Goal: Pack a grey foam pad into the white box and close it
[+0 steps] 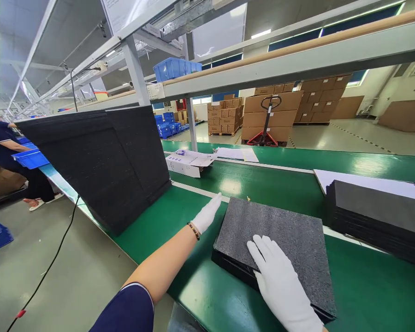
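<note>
Right hand [280, 281] lies flat, fingers spread, on the foam pad [283, 240]; left hand [207, 214], fingers together, touches its far-left corner.

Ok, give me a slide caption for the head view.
Gloved right hand flat on dark foam pad, left hand at its corner, green conveyor bench.

Your left grip [206, 215] and right grip [280, 281] wear smooth white cloth gloves. Under your right grip lies a foam pad [290, 235], dark grey, matt and grainy. The table [263, 184] around it is glossy green, throwing back the ceiling light. Right of your right grip, the stacked foam sheets [383, 216] look matt black with a smoother top. Left of your left grip, the big upright foam panels [100, 161] are coarse, matt black. Beyond your left grip sits a white cardboard box [188, 163], dull paper.
</note>
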Demonstrator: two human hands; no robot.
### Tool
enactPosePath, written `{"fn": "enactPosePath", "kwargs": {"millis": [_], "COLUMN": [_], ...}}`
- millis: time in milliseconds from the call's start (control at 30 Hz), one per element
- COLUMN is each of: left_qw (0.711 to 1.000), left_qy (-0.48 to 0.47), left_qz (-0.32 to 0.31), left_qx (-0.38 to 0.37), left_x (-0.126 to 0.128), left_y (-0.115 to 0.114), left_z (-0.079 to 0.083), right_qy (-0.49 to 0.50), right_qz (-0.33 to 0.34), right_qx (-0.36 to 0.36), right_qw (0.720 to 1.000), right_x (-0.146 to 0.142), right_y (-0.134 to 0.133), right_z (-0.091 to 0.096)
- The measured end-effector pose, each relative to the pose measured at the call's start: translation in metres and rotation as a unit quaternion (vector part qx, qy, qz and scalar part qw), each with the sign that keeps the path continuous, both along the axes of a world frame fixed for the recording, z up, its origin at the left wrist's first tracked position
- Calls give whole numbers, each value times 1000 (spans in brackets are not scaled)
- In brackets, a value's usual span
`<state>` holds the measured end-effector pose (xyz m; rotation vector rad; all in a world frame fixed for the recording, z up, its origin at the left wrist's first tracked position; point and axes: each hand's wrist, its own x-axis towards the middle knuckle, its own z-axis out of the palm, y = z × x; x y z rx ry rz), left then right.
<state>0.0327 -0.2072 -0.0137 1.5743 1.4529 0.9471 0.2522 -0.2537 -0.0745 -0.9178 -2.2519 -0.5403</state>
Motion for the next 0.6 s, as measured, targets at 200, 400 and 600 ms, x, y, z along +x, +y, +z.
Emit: {"fn": "enactPosePath", "kwargs": {"millis": [200,400,600], "left_qw": [989,983,964], "left_qy": [103,123,127], "left_qz": [-76,-113,-232], "left_qx": [-79,-81,8], "left_x": [7,41,85], "left_y": [-11,13,39], "left_z": [-11,-5,-21], "right_qy": [39,28,-7], "right_qz": [25,90,2], "right_qx": [-30,-33,71], "right_qw": [998,995,997], "right_x": [-12,-2,21], "right_y": [-4,-3,20], "right_z": [8,-7,-33]}}
